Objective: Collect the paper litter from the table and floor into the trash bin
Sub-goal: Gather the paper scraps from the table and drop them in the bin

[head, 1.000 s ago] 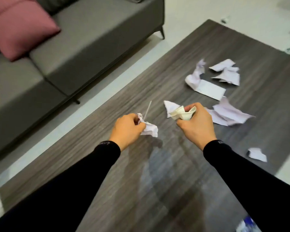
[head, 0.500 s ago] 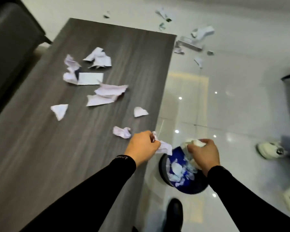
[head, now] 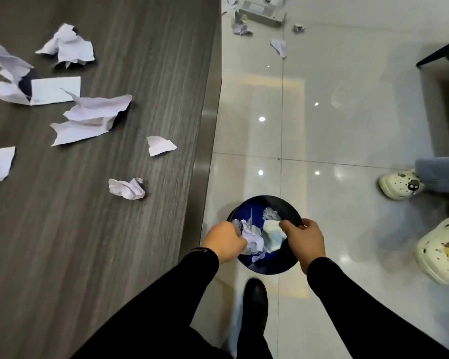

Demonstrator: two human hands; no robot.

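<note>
Above the trash bin (head: pixel 270 266), left fingers (head: pixel 237 237) pinch crumpled paper (head: pixel 252 237); right fingers (head: pixel 288 226) grip a pale wad (head: pixel 271 235).

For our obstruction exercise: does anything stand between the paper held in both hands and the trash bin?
Nothing visible does. The left hand grips crumpled white paper and the right hand grips a pale paper wad, both directly above the open trash bin.
</note>
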